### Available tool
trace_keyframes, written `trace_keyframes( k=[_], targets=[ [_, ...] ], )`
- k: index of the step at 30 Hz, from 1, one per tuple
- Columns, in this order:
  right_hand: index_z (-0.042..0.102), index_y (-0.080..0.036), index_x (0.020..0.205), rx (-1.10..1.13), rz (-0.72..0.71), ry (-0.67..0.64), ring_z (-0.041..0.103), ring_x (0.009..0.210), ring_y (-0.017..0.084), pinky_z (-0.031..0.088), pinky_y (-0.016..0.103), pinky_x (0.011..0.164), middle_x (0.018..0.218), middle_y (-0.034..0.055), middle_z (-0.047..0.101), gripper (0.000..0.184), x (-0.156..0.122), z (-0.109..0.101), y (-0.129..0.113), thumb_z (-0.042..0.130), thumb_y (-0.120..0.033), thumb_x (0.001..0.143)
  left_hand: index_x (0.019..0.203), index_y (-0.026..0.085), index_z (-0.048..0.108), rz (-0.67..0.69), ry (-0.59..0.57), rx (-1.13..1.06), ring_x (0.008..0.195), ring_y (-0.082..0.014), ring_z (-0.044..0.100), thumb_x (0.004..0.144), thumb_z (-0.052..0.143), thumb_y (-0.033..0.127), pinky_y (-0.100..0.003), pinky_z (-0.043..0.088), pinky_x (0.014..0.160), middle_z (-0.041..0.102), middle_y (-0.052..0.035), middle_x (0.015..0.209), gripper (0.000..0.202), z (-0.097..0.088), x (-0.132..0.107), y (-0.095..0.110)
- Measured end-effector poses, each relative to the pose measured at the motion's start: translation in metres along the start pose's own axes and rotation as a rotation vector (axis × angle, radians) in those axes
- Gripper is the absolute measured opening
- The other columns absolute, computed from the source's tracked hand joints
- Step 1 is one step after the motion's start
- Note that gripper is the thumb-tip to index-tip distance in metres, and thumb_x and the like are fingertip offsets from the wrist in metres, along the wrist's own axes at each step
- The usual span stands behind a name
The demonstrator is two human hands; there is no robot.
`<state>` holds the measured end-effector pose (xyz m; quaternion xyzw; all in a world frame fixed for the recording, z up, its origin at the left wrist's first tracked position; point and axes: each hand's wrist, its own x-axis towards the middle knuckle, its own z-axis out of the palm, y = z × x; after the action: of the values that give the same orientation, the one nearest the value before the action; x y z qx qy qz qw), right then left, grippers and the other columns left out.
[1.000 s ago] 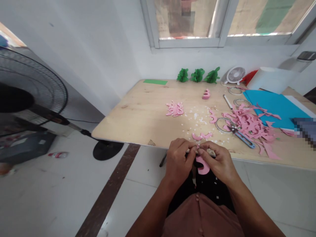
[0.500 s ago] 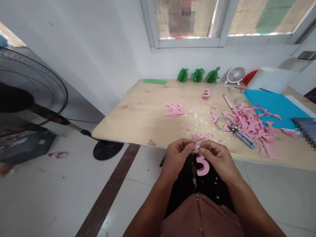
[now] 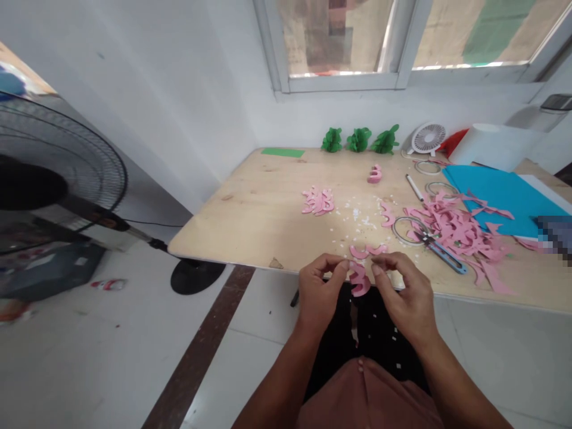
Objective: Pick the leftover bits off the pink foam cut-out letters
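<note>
A pink foam cut-out shaped like a 3 (image 3: pixel 358 280) hangs between my two hands just in front of the wooden table's (image 3: pixel 263 214) near edge. My left hand (image 3: pixel 318 292) pinches its upper left side with thumb and forefinger. My right hand (image 3: pixel 402 292) is beside it on the right, fingers curled with the fingertips close to the piece; whether they touch it I cannot tell. Two pink curved pieces (image 3: pixel 367 251) lie on the table just beyond my fingers.
On the table are a pile of pink shapes (image 3: pixel 317 201), a stacked pink 3 (image 3: pixel 375 173), white crumbs, scissors (image 3: pixel 440 248), wire rings, a pen (image 3: pixel 414 187), pink offcuts (image 3: pixel 460 229), blue sheets (image 3: pixel 500 190), green paper trees (image 3: pixel 358 139) and a small fan (image 3: pixel 428 137). A standing fan (image 3: pixel 53 185) is at left.
The pink 3 has come up from my lap to the table edge. My right hand has drawn slightly apart from the left, and my left hand now carries the piece.
</note>
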<state>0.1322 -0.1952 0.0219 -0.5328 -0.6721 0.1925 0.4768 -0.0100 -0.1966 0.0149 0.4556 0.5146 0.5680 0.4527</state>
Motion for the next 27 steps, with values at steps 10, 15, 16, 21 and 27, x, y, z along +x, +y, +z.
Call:
trace_keyframes(
  k=[10, 15, 16, 21, 27],
  targets=[
    [0.058, -0.019, 0.076, 0.155, 0.087, -0.255, 0.056, 0.063, 0.014, 0.043, 0.024, 0.062, 0.065, -0.0001, 0.062, 0.013, -0.0003, 0.0058, -0.0082, 0.049, -0.024, 0.083, 0.071, 0.015, 0.064, 0.091, -0.012, 0.119, 0.068, -0.0134, 0.058, 0.077, 0.057, 0.025, -0.026, 0.047, 0.067, 0.064, -0.0015, 0.068, 0.014, 0.0039, -0.0099, 0.0019],
    [0.058, -0.019, 0.075, 0.121, 0.079, -0.240, 0.053, 0.060, 0.013, 0.042, 0.022, 0.059, 0.063, -0.0013, 0.059, 0.011, 0.0004, 0.0047, -0.0094, 0.050, -0.023, 0.081, 0.073, 0.016, 0.066, 0.131, -0.015, 0.156, 0.070, -0.0133, 0.059, 0.077, 0.057, 0.024, -0.025, 0.046, 0.067, 0.065, -0.0014, 0.071, 0.012, 0.0029, -0.0108, 0.0019],
    [0.058, -0.019, 0.075, 0.118, 0.085, -0.239, 0.053, 0.059, 0.013, 0.042, 0.022, 0.058, 0.062, -0.0014, 0.058, 0.011, 0.0004, 0.0047, -0.0096, 0.051, -0.023, 0.081, 0.072, 0.016, 0.066, 0.145, -0.011, 0.171, 0.070, -0.0134, 0.059, 0.076, 0.058, 0.023, -0.026, 0.047, 0.067, 0.065, -0.0014, 0.071, 0.011, 0.0029, -0.0109, 0.0016],
    [0.058, -0.018, 0.074, 0.125, 0.122, -0.231, 0.051, 0.056, 0.012, 0.042, 0.022, 0.056, 0.060, -0.0019, 0.056, 0.009, 0.0004, 0.0067, -0.0086, 0.052, -0.022, 0.079, 0.073, 0.017, 0.066, 0.234, 0.008, 0.226, 0.070, -0.0134, 0.060, 0.075, 0.057, 0.018, -0.026, 0.047, 0.067, 0.065, -0.0019, 0.072, 0.009, 0.0033, -0.0108, -0.0010],
    [0.056, -0.018, 0.070, 0.142, 0.142, -0.237, 0.050, 0.056, 0.012, 0.041, 0.022, 0.056, 0.059, -0.0021, 0.055, 0.008, 0.0009, 0.0086, -0.0068, 0.051, -0.019, 0.076, 0.074, 0.017, 0.067, 0.249, -0.002, 0.235, 0.072, -0.0138, 0.060, 0.074, 0.058, 0.017, -0.026, 0.048, 0.067, 0.066, -0.0028, 0.075, 0.009, 0.0023, -0.0103, -0.0036]
  ],
)
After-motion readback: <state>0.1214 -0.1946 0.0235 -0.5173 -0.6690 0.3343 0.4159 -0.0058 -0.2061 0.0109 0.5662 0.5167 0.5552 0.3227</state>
